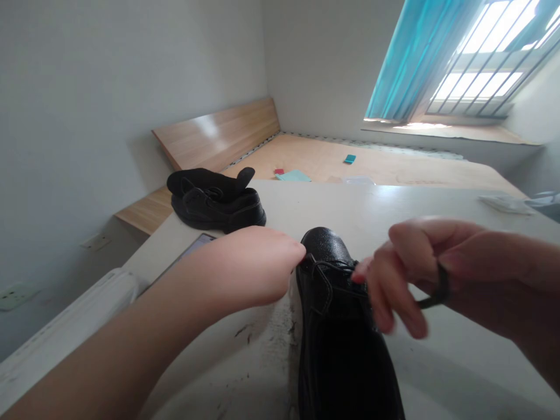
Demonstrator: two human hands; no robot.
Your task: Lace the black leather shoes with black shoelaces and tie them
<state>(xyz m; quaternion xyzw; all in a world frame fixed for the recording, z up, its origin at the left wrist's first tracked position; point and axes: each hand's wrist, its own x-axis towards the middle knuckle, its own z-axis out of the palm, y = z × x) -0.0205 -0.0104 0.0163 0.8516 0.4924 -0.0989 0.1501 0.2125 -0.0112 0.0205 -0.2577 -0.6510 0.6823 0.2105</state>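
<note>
Black shoe (335, 315): lies toe toward far edge of table (332, 204); left hand (262, 265) at its left, grip hidden; right hand (422, 256) by laces (335, 265), curled, hold unclear.

Holds left forearm (144, 338), bare, slantwise from the lower left corner toward the middle of view, with left wrist (227, 271) bent inward and left hand (271, 262) turned back-side to the camera, its digits folded out of sight and their grip impossible to tell. Holds right forearm (531, 291), also bare, in from the right edge, with right hand (406, 274) apart from the left and roughly level with it, right fingers (395, 291) loosely curled and slightly blurred, one fingertip (360, 272) pointing farthest left, others drooping lower, closure unclear.
</note>
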